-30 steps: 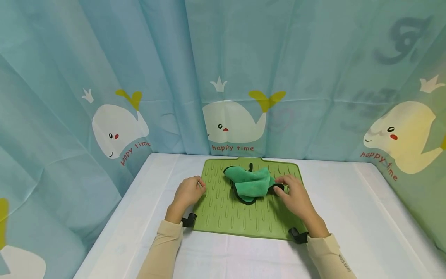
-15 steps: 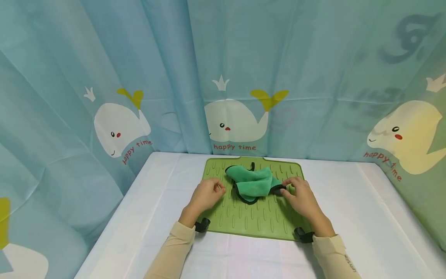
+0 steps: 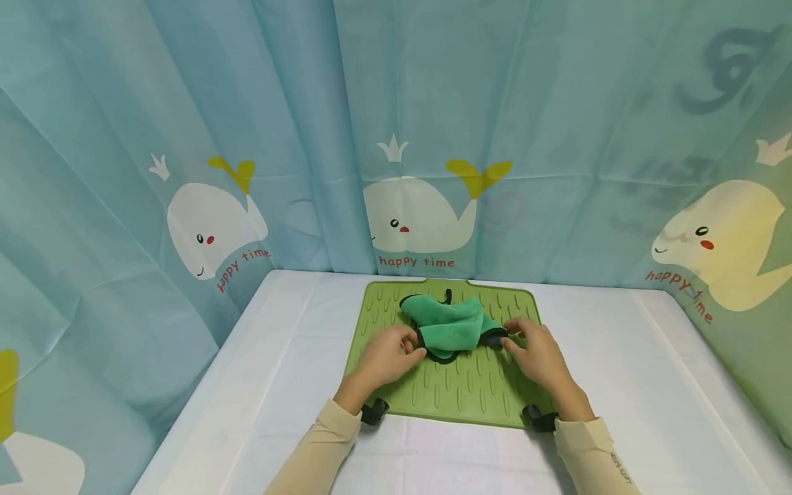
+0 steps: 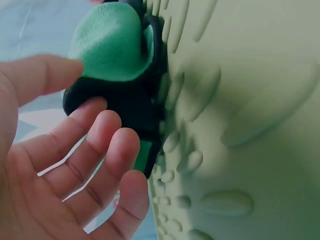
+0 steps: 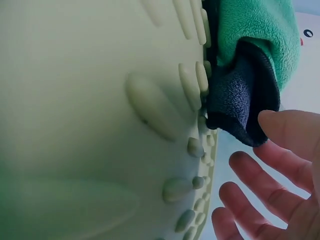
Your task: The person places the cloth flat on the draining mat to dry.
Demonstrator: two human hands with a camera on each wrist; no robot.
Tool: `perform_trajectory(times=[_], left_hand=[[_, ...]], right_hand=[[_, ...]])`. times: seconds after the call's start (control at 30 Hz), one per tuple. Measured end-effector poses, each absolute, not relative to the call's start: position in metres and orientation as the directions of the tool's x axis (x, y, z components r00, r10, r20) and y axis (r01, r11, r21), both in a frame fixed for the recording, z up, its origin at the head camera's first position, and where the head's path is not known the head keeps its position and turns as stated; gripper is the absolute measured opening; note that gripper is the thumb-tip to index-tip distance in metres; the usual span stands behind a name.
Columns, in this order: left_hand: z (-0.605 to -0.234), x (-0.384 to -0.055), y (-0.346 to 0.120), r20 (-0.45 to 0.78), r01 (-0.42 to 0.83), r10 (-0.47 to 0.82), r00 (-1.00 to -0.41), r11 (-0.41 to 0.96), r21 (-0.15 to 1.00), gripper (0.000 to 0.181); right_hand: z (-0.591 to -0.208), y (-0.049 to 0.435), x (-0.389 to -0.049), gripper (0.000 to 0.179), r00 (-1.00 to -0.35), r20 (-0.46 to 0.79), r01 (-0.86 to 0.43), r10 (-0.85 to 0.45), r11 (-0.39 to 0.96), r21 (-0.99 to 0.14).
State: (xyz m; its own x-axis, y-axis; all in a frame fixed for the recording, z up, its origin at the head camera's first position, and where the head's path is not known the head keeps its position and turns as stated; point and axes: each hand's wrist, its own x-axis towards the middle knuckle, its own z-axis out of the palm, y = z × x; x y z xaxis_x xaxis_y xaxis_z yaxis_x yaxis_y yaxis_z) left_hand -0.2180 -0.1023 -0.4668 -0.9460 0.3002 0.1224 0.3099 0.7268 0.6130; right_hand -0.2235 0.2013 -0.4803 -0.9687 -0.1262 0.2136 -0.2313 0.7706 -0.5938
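A crumpled green cloth with a black edge and a dark underside lies on the green ribbed mat. My left hand is at the cloth's left edge. In the left wrist view its thumb tip overlaps the green fold, and the index fingertip meets the dark underside, with thumb and fingers spread apart. At the cloth's right end, my right hand pinches the dark corner between thumb and index finger; the other fingers are loosely bent below.
The mat lies on a white-covered table. Each wrist wears a black camera mount. A blue curtain printed with whales surrounds the table at the back and sides.
My left hand has moved right, from the mat's left edge to the cloth's left edge. My right hand stays at the dark corner. The cloth keeps nearly the same place and shape.
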Motion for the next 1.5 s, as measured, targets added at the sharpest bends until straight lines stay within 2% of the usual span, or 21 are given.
perform_trajectory(times=[0.17, 0.43, 0.7, 1.17, 1.5], left_hand=[[-0.467, -0.217, -0.098, 0.121, 0.312, 0.301, -0.946, 0.74, 0.596, 0.019], [-0.471, -0.216, -0.094, 0.185, 0.333, 0.278, -0.943, 0.753, 0.567, 0.014], [-0.473, -0.214, -0.093, 0.222, 0.351, 0.272, -0.936, 0.729, 0.587, 0.012], [-0.469, -0.218, -0.102, 0.281, 0.314, 0.154, -0.947, 0.62, 0.719, 0.009], [-0.461, -0.226, -0.116, 0.234, 0.226, 0.05, -0.971, 0.519, 0.824, 0.013]], right_hand=[[-0.481, 0.199, -0.225, 0.032, -0.972, 0.199, -0.217, -0.121, 0.787, -0.578], [-0.483, 0.195, -0.231, 0.028, -0.982, 0.177, -0.161, -0.071, 0.804, -0.572], [-0.483, 0.193, -0.23, 0.021, -0.988, 0.151, -0.115, -0.035, 0.821, -0.559], [-0.457, 0.2, -0.225, 0.016, -0.967, 0.254, -0.191, -0.04, 0.772, -0.606], [-0.449, 0.219, -0.221, 0.012, -0.935, 0.338, -0.295, -0.102, 0.755, -0.586]])
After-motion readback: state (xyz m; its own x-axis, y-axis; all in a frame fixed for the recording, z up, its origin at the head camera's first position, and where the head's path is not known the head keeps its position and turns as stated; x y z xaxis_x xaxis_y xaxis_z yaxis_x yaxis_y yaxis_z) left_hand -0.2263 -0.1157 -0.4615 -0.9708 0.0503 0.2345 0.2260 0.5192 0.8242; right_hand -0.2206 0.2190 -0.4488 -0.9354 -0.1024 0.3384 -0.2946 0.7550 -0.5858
